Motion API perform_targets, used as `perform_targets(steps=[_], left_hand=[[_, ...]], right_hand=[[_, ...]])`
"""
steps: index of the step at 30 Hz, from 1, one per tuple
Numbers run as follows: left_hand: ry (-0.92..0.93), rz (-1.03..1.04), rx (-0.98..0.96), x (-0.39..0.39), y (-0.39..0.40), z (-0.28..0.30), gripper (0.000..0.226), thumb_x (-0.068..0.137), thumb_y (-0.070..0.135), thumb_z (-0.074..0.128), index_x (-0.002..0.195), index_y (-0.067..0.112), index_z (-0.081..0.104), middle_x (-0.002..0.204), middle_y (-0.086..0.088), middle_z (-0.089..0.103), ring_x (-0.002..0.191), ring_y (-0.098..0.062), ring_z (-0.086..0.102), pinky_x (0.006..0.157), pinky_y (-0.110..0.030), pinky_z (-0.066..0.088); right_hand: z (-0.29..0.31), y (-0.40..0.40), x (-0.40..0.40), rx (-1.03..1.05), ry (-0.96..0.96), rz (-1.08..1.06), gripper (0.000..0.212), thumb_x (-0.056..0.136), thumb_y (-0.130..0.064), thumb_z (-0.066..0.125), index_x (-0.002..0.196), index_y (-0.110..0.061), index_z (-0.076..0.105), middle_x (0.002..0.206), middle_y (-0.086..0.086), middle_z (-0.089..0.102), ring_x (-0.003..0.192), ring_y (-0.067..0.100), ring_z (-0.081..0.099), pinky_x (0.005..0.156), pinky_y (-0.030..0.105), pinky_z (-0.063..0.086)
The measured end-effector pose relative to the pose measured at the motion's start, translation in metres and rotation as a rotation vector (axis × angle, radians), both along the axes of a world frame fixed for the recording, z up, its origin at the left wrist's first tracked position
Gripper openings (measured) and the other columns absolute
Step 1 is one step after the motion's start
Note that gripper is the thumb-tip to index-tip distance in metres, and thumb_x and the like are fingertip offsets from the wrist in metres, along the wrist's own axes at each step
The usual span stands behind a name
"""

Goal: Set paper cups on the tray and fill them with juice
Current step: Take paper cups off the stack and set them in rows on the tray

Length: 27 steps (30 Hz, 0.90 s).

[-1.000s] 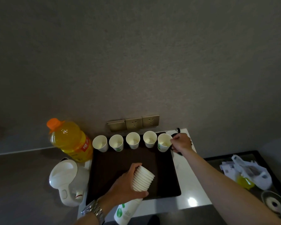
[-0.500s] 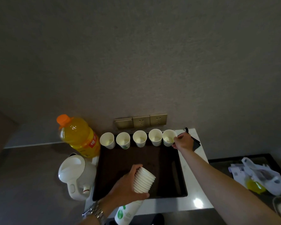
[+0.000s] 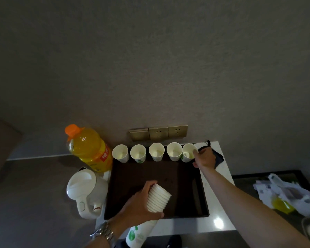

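my right hand (image 3: pixel 205 157) is gripping the rightmost paper cup (image 3: pixel 189 152) at the far right end of the dark tray (image 3: pixel 186 190), last in a row of five along the far edge. my left hand (image 3: pixel 139 203) is gripping a stack of cups (image 3: pixel 157 197) over the tray's near side. the juice bottle (image 3: pixel 89 147) is standing far left, just beside the tray.

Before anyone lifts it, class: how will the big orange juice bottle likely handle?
The juice bottle looks nearly full, so probably heavy for one hand. Its smooth rounded plastic may be slippery. Leaning in this wide-angle view beside the tray, it could tip if nudged.
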<state>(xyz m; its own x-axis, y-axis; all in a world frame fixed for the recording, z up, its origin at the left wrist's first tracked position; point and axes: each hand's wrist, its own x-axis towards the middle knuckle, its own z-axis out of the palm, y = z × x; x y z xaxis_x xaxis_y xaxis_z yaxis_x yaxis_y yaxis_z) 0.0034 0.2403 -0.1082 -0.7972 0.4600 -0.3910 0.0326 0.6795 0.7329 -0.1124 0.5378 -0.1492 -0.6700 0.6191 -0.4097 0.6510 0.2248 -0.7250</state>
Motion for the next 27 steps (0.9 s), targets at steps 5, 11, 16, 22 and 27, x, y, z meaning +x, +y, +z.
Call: perform_targets(steps=[5,11,16,22,27], left_hand=[[-0.004,0.009,0.011,-0.001,-0.002,-0.003,0.103,0.060,0.067,0.086,0.139,0.055,0.022,0.121,0.021,0.059,0.108,0.000,0.061,0.091,-0.032,0.058],[0.004,0.019,0.024,-0.002,-0.005,-0.005,0.103,0.060,0.066,0.086,0.139,0.055,0.022,0.120,0.021,0.059,0.108,0.000,0.061,0.091,-0.031,0.058],[0.011,0.054,0.063,-0.003,-0.012,-0.003,0.101,0.061,0.061,0.088,0.140,0.052,0.025,0.119,0.020,0.061,0.106,0.003,0.062,0.090,-0.030,0.058],[0.049,0.075,0.008,-0.010,-0.026,0.000,0.104,0.060,0.065,0.086,0.141,0.053,0.022,0.118,0.021,0.062,0.104,0.004,0.062,0.089,-0.029,0.058],[0.065,0.091,-0.024,-0.007,-0.046,-0.001,0.089,0.058,0.067,0.086,0.129,0.046,0.036,0.109,0.020,0.065,0.098,0.002,0.065,0.084,-0.036,0.059]], right_hand=[[0.017,-0.011,0.008,0.324,0.122,0.118,0.043,0.094,-0.039,0.064,0.121,-0.010,0.048,0.113,0.014,0.066,0.102,0.037,0.066,0.075,0.038,0.048],[0.038,-0.032,0.005,0.326,0.107,0.130,0.027,0.095,-0.030,0.060,0.112,-0.013,0.051,0.102,0.009,0.065,0.094,0.034,0.064,0.070,0.034,0.039],[0.038,-0.050,0.015,0.353,0.218,0.298,0.022,0.099,-0.034,0.054,0.087,-0.016,0.062,0.075,-0.005,0.058,0.070,0.017,0.058,0.052,0.025,0.032],[0.036,-0.092,0.034,-0.160,0.015,1.029,0.037,0.094,-0.055,0.060,0.089,-0.021,0.074,0.069,-0.002,0.069,0.061,0.007,0.063,0.061,0.025,0.048],[0.030,-0.113,0.048,-0.255,-0.048,1.153,0.019,0.088,-0.039,0.073,0.095,-0.022,0.074,0.078,0.000,0.074,0.059,0.013,0.064,0.048,0.025,0.048]])
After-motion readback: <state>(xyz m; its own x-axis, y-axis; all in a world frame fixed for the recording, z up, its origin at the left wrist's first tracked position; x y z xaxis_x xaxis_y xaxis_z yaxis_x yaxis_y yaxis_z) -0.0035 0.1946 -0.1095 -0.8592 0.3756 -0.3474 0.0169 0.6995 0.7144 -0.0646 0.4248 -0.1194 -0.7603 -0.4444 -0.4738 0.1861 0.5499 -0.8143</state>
